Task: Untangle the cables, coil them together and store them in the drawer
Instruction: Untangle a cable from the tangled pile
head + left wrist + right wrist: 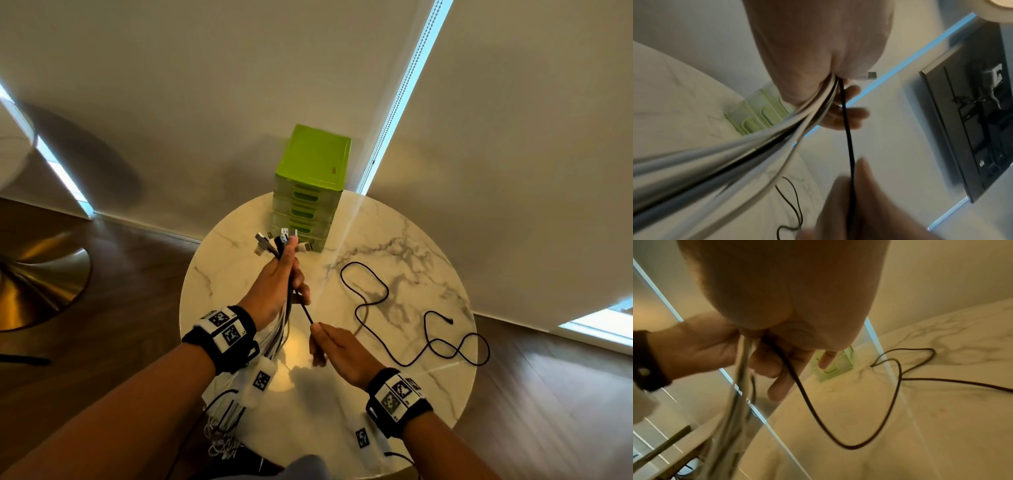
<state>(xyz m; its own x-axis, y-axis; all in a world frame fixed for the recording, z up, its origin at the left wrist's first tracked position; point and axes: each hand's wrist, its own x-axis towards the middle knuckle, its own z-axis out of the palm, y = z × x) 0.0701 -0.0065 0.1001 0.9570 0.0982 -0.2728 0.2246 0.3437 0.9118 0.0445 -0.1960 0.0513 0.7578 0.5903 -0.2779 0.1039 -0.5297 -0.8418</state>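
My left hand [279, 284] grips a bundle of white and black cables [282, 329] above the round marble table [428, 383]. The plug ends [279, 240] fan out past its fingers, and the tails hang over the near table edge [222, 421]. In the left wrist view the bundle [748, 146] runs out of the fist. My right hand [334, 346] pinches a thin black cable [380, 298] just below the left hand; the rest of it snakes loose over the table to the right [898, 386]. A green drawer unit [310, 185] stands at the table's far edge, drawers closed.
The table stands against a pale wall with a window blind and bright slit [400, 92]. A brass lamp base [37, 274] sits on the dark wood floor to the left. A dark wall panel [962, 129] shows in the left wrist view.
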